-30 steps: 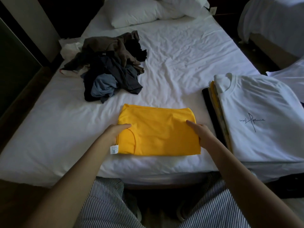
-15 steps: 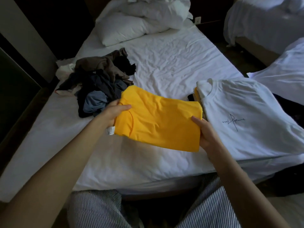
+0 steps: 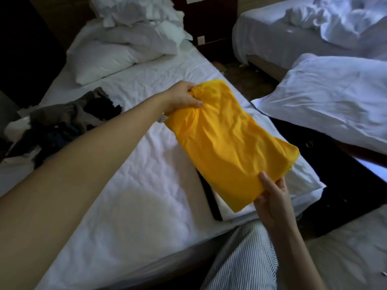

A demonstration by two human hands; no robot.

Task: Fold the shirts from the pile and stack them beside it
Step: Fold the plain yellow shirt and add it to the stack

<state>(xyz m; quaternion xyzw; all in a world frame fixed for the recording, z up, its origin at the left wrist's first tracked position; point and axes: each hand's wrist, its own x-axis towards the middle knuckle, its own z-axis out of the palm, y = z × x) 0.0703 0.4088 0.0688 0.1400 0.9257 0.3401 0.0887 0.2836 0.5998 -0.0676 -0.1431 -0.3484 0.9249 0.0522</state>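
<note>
Yellow shirt (image 3: 226,143), folded into a flat oblong, is held in both hands in the head view, tilted so that its far end is higher than its near end. The left hand (image 3: 184,98) grips the shirt's far corner, with the thumb laid on top and the fingers curled round the bunched cloth. The right hand (image 3: 272,197) pinches the shirt's near edge, thumb pressed on the top face; its other fingers are under the cloth and out of sight. Directly beneath the yellow shirt lies the stack of folded shirts (image 3: 234,214), of which only white and dark edges show; whether the shirt touches it cannot be told. Left of the yellow shirt, well apart, the pile of dark clothes (image 3: 69,120) lies crumpled on the bed (image 3: 136,206). Beyond the shirt's far end is a white pillow (image 3: 104,61). Below its near end are striped trousers (image 3: 247,258).
</note>
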